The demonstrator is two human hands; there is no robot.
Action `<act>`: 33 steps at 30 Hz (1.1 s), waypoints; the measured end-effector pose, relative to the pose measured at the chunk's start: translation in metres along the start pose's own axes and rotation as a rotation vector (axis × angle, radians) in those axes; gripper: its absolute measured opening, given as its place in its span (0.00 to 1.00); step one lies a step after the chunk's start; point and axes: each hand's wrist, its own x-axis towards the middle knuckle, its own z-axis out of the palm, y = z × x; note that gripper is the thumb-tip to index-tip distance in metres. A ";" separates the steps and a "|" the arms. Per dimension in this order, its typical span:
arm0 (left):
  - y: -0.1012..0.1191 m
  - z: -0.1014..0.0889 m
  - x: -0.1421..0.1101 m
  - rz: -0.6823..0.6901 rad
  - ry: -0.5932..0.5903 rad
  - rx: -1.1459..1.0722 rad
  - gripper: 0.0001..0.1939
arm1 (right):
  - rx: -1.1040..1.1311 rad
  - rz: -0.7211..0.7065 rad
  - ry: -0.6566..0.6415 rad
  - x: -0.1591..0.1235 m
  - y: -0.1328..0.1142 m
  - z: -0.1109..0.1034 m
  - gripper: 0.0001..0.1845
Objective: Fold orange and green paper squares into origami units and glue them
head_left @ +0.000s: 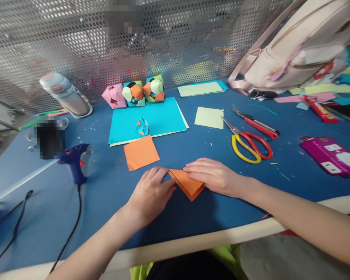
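An orange paper folded into a triangle (pixel 189 184) lies on the blue table (pixel 111 186) near the front edge. My right hand (pixel 212 175) lies flat on its upper right part, fingers stretched out and pointing left. My left hand (pixel 151 192) rests at the paper's left corner, fingers loosely extended and pressing the fold. A flat orange square sheet (pixel 140 152) lies just behind my left hand.
Cyan sheets (pixel 147 120) with a small folded piece (pixel 142 126) lie behind, and paper balls (pixel 134 93) beyond them. A pale green square (pixel 209 117) and scissors (pixel 249 144) sit at right, a blue glue gun (pixel 76 161) at left, a bag (pixel 297 50) at back right.
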 end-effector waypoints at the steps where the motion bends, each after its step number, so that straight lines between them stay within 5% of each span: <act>1: -0.001 0.000 0.000 0.003 -0.001 -0.004 0.09 | 0.011 -0.012 -0.009 -0.001 0.001 0.000 0.15; 33: -0.020 0.002 0.003 0.002 0.083 -0.132 0.08 | -0.102 -0.150 -0.127 0.004 -0.003 -0.008 0.15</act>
